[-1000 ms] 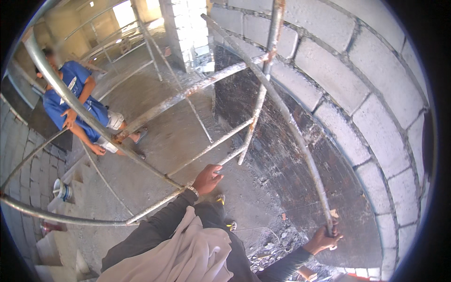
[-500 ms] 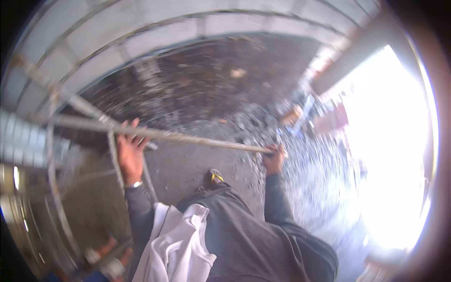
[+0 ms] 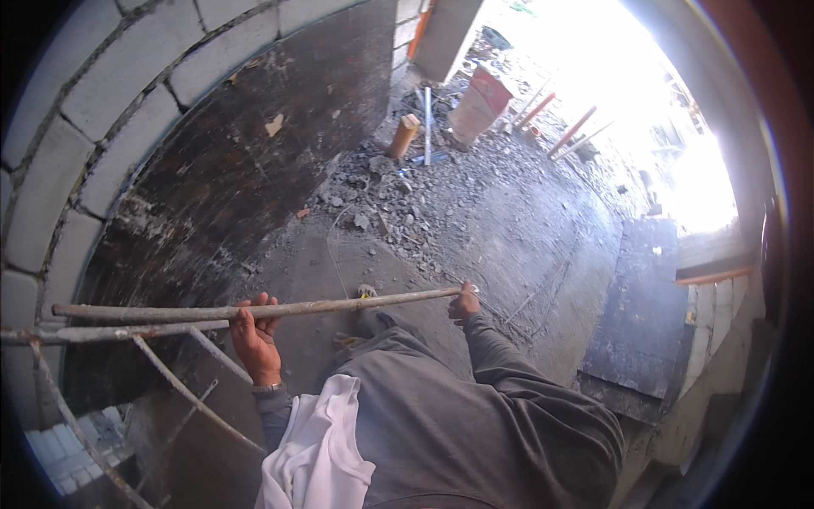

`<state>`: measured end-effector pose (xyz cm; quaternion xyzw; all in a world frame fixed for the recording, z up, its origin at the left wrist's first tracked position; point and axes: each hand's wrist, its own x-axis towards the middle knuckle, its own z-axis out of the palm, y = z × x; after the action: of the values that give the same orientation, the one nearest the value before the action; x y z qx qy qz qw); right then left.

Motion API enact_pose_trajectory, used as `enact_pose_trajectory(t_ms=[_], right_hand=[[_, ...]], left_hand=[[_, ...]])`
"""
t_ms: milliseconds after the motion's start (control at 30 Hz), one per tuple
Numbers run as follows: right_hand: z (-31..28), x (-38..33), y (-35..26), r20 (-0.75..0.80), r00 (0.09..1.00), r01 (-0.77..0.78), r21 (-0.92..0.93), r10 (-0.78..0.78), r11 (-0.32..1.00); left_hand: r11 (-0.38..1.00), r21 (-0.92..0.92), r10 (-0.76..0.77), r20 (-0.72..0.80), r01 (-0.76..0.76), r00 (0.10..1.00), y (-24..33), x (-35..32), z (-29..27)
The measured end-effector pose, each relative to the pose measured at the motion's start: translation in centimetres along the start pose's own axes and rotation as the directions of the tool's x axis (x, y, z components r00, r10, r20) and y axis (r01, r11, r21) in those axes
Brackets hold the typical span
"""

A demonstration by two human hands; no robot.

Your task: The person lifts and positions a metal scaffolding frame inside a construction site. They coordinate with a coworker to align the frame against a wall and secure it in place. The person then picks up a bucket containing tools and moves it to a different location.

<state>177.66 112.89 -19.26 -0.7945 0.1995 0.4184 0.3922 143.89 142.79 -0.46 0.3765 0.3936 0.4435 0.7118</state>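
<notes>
A long, dirty metal pipe (image 3: 365,303) lies across in front of me, almost level. My right hand (image 3: 465,304) is closed round its right end. Farther left, my left hand (image 3: 257,339) holds the pipe between thumb and fingers, its fingertips showing above it. The pipe's left end reaches past that hand, just above the top bar of a rusty metal frame (image 3: 153,331). Slanting rods of this frame run down beside my left forearm. Whether pipe and frame touch, I cannot tell.
A block wall (image 3: 127,93) with a dark, stained lower panel (image 3: 220,161) curves along the left. Rubble (image 3: 373,182), a cut orange pipe (image 3: 403,136) and a red-and-white sack (image 3: 481,103) lie ahead near a bright opening. Dark boards (image 3: 632,305) lie at the right.
My view has turned right, bringing the rubble and opening toward the middle. The metal frame now sits lower left, and the pipe's left end shows apart from its bar. Both hands still hold the pipe.
</notes>
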Motion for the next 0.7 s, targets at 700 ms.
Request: enact_pose_trajectory(t_ms=[700], right_hand=[[0.0, -6.4, -11.8, 0.629, 0.489, 0.87, -0.304, -0.605, 0.388]], left_hand=[[0.963, 0.246, -0.199, 0.378, 0.109, 0.904, -11.4, 1.2, 21.4]])
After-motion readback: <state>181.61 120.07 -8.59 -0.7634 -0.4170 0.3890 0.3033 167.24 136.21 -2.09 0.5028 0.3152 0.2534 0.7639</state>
